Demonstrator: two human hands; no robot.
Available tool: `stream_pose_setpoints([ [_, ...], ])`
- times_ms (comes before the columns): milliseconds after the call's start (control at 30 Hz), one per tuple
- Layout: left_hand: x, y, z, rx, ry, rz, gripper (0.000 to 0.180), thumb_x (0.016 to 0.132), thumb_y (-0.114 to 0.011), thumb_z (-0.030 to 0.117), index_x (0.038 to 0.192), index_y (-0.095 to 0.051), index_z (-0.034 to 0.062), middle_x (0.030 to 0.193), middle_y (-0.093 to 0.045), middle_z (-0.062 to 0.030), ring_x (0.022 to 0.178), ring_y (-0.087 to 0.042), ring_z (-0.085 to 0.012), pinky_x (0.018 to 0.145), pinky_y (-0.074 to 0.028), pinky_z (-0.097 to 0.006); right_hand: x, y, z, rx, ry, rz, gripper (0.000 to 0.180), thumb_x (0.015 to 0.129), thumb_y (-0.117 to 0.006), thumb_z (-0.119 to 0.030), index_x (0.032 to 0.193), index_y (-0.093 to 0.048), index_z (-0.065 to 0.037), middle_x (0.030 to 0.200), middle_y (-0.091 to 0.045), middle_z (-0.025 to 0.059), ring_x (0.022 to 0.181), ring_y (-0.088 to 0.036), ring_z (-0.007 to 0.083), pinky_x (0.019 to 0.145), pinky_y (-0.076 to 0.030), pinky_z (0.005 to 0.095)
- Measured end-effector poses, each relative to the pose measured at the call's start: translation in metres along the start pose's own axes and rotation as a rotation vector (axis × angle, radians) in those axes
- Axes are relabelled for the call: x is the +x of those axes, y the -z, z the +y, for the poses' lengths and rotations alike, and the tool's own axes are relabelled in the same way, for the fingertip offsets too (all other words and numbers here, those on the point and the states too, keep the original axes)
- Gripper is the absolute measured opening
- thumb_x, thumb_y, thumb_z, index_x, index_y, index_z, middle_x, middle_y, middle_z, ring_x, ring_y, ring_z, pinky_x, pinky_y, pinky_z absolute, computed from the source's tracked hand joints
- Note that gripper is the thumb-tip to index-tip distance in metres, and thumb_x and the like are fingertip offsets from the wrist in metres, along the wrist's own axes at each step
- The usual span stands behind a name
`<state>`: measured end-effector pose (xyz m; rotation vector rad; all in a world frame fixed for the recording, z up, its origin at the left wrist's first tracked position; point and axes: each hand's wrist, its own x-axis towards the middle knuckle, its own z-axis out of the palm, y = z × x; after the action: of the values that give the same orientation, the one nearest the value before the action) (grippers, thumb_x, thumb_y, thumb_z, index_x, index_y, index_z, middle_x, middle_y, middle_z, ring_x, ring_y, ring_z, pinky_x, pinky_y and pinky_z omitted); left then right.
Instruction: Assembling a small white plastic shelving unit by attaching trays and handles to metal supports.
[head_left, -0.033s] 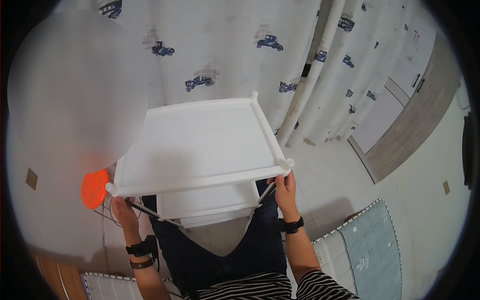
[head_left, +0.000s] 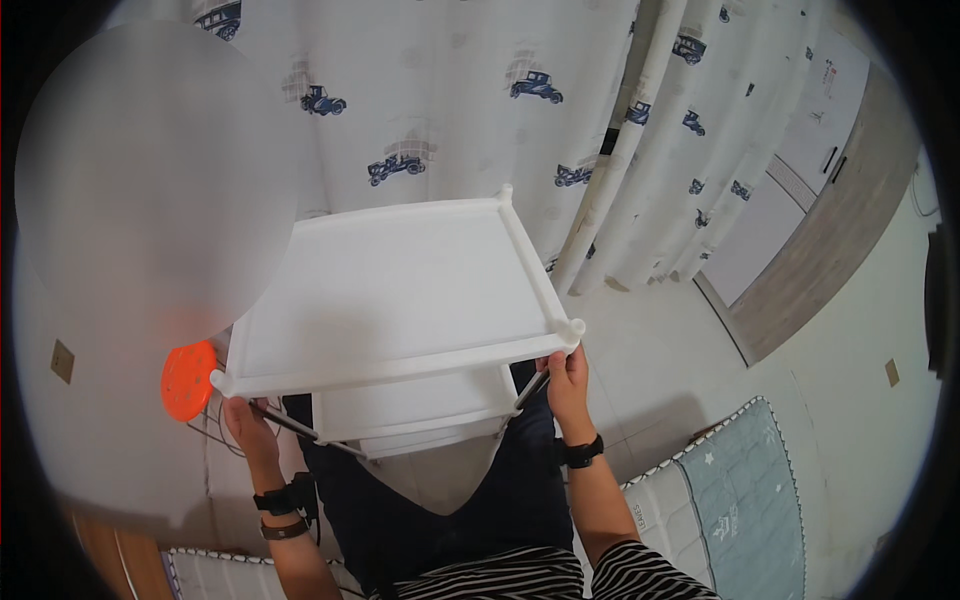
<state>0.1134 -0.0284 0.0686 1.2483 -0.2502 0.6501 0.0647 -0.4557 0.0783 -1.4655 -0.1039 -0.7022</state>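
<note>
A white tiered rack (head_left: 400,290) stands upright in front of my legs, with a flat rimmed top shelf and a lower shelf (head_left: 410,402) beneath it. Thin metal poles join the tiers at the corners. My left hand (head_left: 252,432) is closed around the pole (head_left: 285,418) just under the near left corner. Under the near right corner my right hand (head_left: 568,388) grips the other pole (head_left: 533,388), its fingers partly hidden behind the shelf edge. A blurred grey disc covers the rack's far left corner.
An orange round stool (head_left: 188,382) with thin metal legs is left of the rack. A curtain (head_left: 450,110) printed with blue cars hangs behind it. At lower right lies a quilted grey-green mat (head_left: 745,490); a wood-framed door panel (head_left: 800,250) stands at far right.
</note>
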Motion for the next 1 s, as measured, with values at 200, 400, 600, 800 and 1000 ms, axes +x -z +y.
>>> stream_pose_setpoints([
  [200, 0.001, -0.016, -0.002, 0.053, -0.015, 0.092, 0.041, 0.095, -0.038, 0.040, 0.108, -0.047, 0.0022, 0.079, -0.047, 0.0002, 0.065, -0.038, -0.0076, 0.059, -0.032, -0.022, -0.002, -0.002, 0.012, 0.052, 0.013, 0.107, 0.050, 0.088, -0.053, -0.043, 0.113, -0.046, 0.000, 0.077, -0.047, -0.0014, 0.063, -0.041, 0.0062, 0.055, -0.035, 0.0205],
  [400, -0.001, -0.010, -0.007, 0.118, -0.017, 0.067, 0.042, 0.096, -0.036, 0.039, 0.113, -0.046, 0.0018, 0.081, -0.049, -0.0001, 0.067, -0.040, -0.0077, 0.060, -0.033, -0.022, 0.005, -0.009, -0.004, 0.145, -0.044, 0.105, 0.044, 0.090, -0.050, -0.040, 0.111, -0.046, -0.003, 0.070, -0.044, -0.0024, 0.056, -0.038, 0.0059, 0.050, -0.031, 0.0211],
  [600, 0.002, -0.021, 0.000, 0.181, -0.054, 0.095, 0.046, 0.095, -0.036, 0.043, 0.109, -0.047, 0.0013, 0.079, -0.049, -0.0002, 0.064, -0.040, -0.0070, 0.057, -0.033, -0.021, 0.005, -0.006, 0.001, 0.162, -0.013, 0.072, 0.042, 0.090, -0.049, -0.039, 0.112, -0.044, -0.004, 0.071, -0.044, -0.0017, 0.056, -0.037, 0.0066, 0.049, -0.030, 0.0220],
  [800, 0.003, -0.025, 0.006, 0.145, -0.063, 0.097, 0.045, 0.094, -0.038, 0.043, 0.103, -0.049, 0.0005, 0.079, -0.050, -0.0011, 0.064, -0.043, -0.0078, 0.058, -0.035, -0.022, 0.006, -0.010, -0.007, 0.178, -0.039, 0.103, 0.045, 0.088, -0.052, -0.041, 0.109, -0.046, -0.002, 0.068, -0.044, -0.0019, 0.056, -0.039, 0.0062, 0.051, -0.033, 0.0207],
  [1000, 0.005, -0.020, 0.015, 0.174, 0.044, 0.190, 0.041, 0.093, -0.045, 0.039, 0.100, -0.050, -0.0003, 0.082, -0.053, -0.0023, 0.070, -0.046, -0.0102, 0.065, -0.038, -0.024, 0.008, -0.006, -0.012, -0.001, -0.012, 0.123, 0.043, 0.089, -0.054, -0.039, 0.109, -0.048, -0.001, 0.074, -0.049, -0.0007, 0.062, -0.044, 0.0075, 0.056, -0.037, 0.0211],
])
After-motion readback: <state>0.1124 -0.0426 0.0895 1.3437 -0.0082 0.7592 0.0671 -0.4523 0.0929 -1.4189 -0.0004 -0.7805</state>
